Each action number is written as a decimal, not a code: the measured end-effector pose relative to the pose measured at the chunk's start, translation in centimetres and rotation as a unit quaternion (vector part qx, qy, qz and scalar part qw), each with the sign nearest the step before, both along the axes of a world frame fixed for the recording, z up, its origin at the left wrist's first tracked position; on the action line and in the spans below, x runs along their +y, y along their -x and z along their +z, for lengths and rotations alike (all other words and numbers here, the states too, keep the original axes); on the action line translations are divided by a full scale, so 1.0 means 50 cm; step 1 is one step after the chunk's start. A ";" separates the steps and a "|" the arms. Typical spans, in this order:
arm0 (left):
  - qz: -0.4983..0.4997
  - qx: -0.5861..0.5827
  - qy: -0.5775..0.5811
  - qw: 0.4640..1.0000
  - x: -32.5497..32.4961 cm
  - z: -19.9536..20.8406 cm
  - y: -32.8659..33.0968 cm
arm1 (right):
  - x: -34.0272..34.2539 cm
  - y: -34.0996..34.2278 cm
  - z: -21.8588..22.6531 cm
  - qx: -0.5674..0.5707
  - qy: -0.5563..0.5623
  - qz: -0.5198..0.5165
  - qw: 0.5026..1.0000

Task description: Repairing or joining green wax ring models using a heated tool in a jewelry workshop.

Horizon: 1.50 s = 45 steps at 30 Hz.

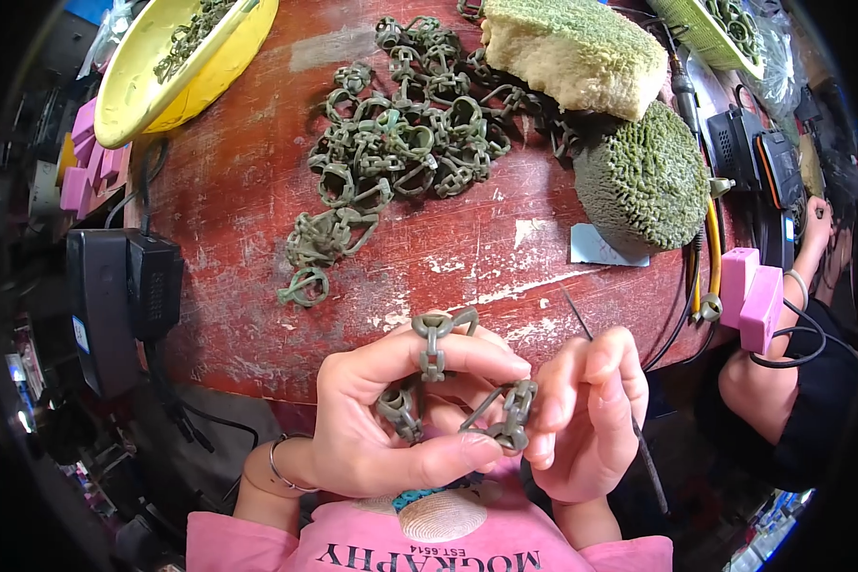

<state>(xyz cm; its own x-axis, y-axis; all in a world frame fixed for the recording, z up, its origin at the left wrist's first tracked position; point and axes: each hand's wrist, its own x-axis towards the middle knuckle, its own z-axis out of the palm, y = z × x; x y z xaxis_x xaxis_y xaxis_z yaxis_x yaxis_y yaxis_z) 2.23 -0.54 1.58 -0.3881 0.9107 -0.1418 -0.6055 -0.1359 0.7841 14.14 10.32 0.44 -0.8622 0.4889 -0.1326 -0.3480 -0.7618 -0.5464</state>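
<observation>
In front of my chest, my left hand point(357, 405) grips a chain of grey-green rings point(517, 405) with small link-like details. One ring lies over the index finger, another hangs within the curl of the hand, and a third is pinched between thumb and index fingertip. My right hand point(596, 410) is closed on a thin dark metal pick point(651, 469), its upper end pointing up and left past the fingers. The right fingertips are right beside the pinched ring; whether they touch it is hard to tell. A pile of similar rings point(400, 143) lies farther off on the red table point(229, 257).
A rough green round block point(643, 181) and a torn spongy block point(572, 57) stand at the back right. A yellow basin point(186, 100) is at far left. Black power adapters point(153, 286), pink blocks point(751, 296) and cables line the sides. Another person's arm point(767, 377) is at right.
</observation>
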 end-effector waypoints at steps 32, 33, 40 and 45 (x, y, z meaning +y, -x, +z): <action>0.044 0.192 0.056 0.979 0.015 0.005 0.000 | 0.008 -0.011 -0.015 -0.052 -0.459 -0.048 0.886; 0.031 0.248 0.043 0.967 0.015 0.004 0.007 | 0.007 -0.011 -0.020 -0.050 -0.459 -0.045 0.886; 0.002 0.151 0.118 0.981 0.000 0.018 -0.003 | -0.022 -0.001 -0.014 -0.111 -0.375 -0.160 0.906; -0.001 0.143 0.115 0.983 0.001 0.023 -0.001 | -0.013 -0.033 0.017 -0.170 -0.477 -0.122 0.853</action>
<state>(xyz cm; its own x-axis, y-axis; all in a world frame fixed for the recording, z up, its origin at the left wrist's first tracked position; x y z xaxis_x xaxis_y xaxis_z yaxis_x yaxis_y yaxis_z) 2.26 -0.50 2.72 -0.4403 0.8681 -0.2294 -0.3555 0.0660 0.9323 15.79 9.69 1.30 -0.7104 0.6734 0.2047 -0.1308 0.1595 -0.9785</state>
